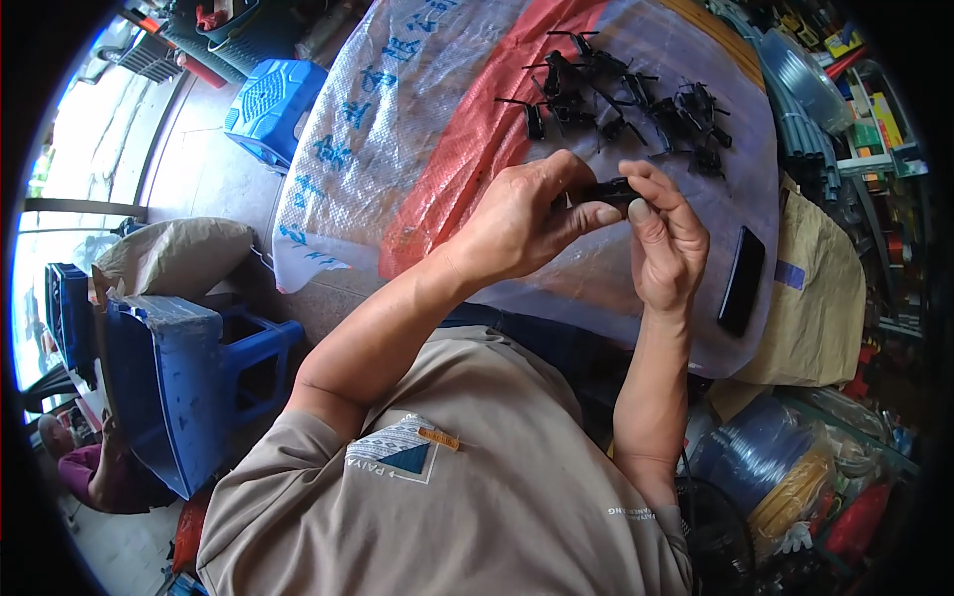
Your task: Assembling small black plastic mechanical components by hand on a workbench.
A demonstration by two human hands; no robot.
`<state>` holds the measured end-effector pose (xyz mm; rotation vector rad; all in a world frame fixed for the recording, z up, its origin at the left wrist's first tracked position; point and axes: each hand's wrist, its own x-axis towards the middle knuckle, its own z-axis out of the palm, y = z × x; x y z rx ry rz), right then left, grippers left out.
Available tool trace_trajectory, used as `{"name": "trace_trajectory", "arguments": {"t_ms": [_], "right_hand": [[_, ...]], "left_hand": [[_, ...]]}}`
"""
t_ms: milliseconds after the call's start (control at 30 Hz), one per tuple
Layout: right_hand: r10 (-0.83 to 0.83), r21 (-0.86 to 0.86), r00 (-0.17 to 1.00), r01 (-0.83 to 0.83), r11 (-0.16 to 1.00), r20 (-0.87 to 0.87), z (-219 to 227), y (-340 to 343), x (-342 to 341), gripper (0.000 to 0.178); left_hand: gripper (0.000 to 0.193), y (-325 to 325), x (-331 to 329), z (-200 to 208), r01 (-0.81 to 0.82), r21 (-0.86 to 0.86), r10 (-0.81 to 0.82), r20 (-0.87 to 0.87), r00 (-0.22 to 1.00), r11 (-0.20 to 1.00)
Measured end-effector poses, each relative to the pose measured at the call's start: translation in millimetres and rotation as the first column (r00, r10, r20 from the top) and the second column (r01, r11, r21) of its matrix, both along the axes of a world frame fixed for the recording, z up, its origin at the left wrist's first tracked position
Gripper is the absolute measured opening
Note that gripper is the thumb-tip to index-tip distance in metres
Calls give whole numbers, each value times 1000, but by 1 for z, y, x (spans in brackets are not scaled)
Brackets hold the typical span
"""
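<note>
Over the near part of a table covered with woven plastic sheeting [358, 129], both my hands meet at a small black part [613, 191]. My left hand [527, 214] has its thumb and fingers closed round one end of it. At the other end, my right hand [671, 233] pinches with thumb and forefinger. The fingers cover much of the part, so its exact kind does not show. Beyond the hands lies a loose pile of small black parts [651, 109] with thin arms sticking out. A black smartphone [740, 281] rests near the table's right edge.
A blue stool [273, 104] stands left of the table. Further down on that side are a blue plastic bin [164, 387] and a person in purple [104, 472]. Brown paper [820, 288], coils of clear tubing [805, 79] and crowded shelves line the right.
</note>
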<state>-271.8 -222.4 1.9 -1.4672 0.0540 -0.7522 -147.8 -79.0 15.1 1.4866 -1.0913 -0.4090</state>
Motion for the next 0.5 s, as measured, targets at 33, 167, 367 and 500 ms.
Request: {"name": "trace_trajectory", "arguments": {"t_ms": [33, 167, 367, 500], "right_hand": [[-16, 16, 1000, 16, 1000, -10, 1, 3, 0, 19], [-37, 40, 998, 39, 998, -50, -2, 10, -2, 17], [-88, -8, 992, 88, 996, -93, -4, 14, -1, 13], [-97, -39, 992, 95, 995, -79, -3, 15, -2, 12]], "left_hand": [[34, -1, -1, -1, 5, 2, -5, 1, 1000, 1000], [23, -3, -6, -9, -23, 5, 23, 33, 999, 1000], [14, -7, -15, -13, 38, -128, -40, -19, 999, 991], [11, -11, -22, -13, -1, -169, -10, -61, 998, 986]]}}
